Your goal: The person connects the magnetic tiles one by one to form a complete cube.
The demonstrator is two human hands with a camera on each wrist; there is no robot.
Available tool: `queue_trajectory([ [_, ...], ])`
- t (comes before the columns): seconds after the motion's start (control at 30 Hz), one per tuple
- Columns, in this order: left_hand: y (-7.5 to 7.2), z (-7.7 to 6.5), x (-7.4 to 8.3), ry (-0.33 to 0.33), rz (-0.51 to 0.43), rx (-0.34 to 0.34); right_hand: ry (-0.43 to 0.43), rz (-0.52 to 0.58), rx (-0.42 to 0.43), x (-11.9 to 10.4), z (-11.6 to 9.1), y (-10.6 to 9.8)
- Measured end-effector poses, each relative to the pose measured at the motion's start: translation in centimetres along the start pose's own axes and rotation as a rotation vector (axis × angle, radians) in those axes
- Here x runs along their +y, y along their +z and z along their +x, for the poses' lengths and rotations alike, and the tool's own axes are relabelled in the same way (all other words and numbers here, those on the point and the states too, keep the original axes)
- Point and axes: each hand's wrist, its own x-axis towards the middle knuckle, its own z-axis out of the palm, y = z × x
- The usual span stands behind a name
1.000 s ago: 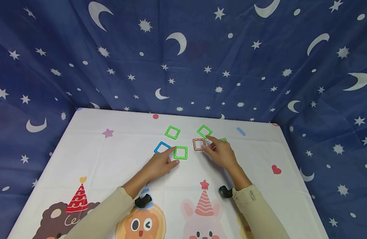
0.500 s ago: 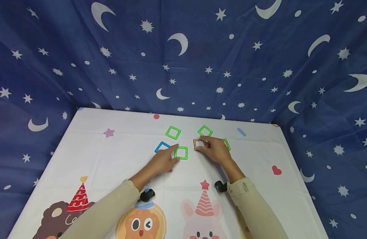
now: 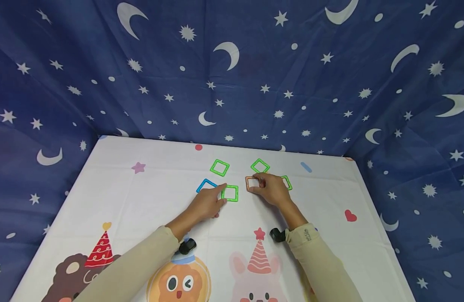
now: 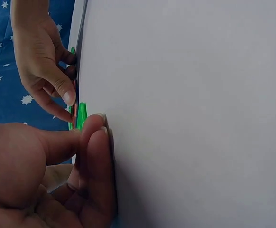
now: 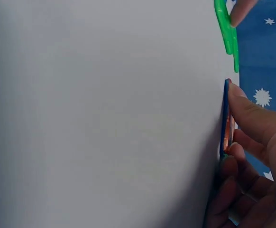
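Observation:
My left hand [image 3: 204, 204] holds a green square frame tile [image 3: 237, 193] at its left side, index finger at the far corner and thumb at the near one. To its right, my right hand [image 3: 273, 189] grips an orange square frame tile [image 3: 247, 184] between thumb and index finger. In the right wrist view a blue edge [image 5: 225, 109] lies along the table side of the orange tile [image 5: 229, 130]. The held green tile [image 4: 82, 116] shows almost edge-on in the left wrist view. A blue square frame tile [image 3: 201, 185] lies partly hidden behind the left hand.
Two green frame tiles lie farther back, one at left [image 3: 226, 170] and one at right [image 3: 264, 163]. Another green tile [image 3: 288, 183] is partly covered by the right hand. A blue starry curtain [image 3: 232, 96] hangs behind the white printed tablecloth [image 3: 160, 188].
My right hand has moved left and in, from touching near the orange tile to gripping it. The left thumb has closed onto the green tile's near corner.

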Motion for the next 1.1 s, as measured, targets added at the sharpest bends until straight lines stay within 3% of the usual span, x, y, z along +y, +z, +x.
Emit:
queue_trajectory([
  [0.33,0.1,-0.3,0.0,0.03,0.044,0.039,0.077,0.036,0.014,-0.4,-0.4,-0.1],
  [0.57,0.2,-0.6,-0.2,0.06,0.049,0.035,0.169,-0.001,-0.051,-0.8,-0.6,-0.6],
  [0.9,-0.1,-0.2,-1.5,0.09,-0.083,-0.021,0.121,-0.03,-0.073,-0.4,-1.1,-1.3],
  [1.1,0.0,-0.4,-1.5,0.106,-0.114,-0.006,0.143,-0.065,-0.09,-0.1,-1.5,-1.1],
])
